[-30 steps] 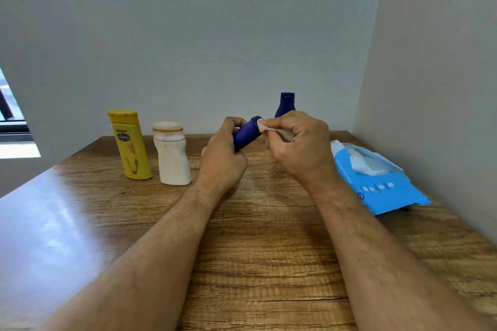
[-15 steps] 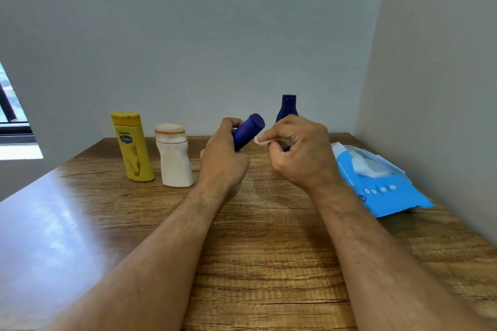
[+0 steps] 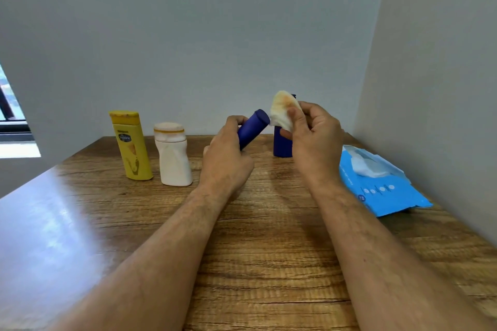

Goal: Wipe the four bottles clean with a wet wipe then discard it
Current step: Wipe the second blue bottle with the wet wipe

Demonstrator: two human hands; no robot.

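Lifted since a moment ago, my right hand (image 3: 313, 137) pinches the stained wet wipe (image 3: 282, 110) beside the cap of the small blue bottle (image 3: 252, 127), gripped tilted in my left hand (image 3: 226, 161) above the counter (image 3: 269, 250) near its far edge.

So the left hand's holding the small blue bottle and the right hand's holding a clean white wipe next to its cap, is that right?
Not quite: the wipe isn't clean; the head view shows an orange-brown stain on it. The left hand does hold the small blue bottle, the right hand the wipe.
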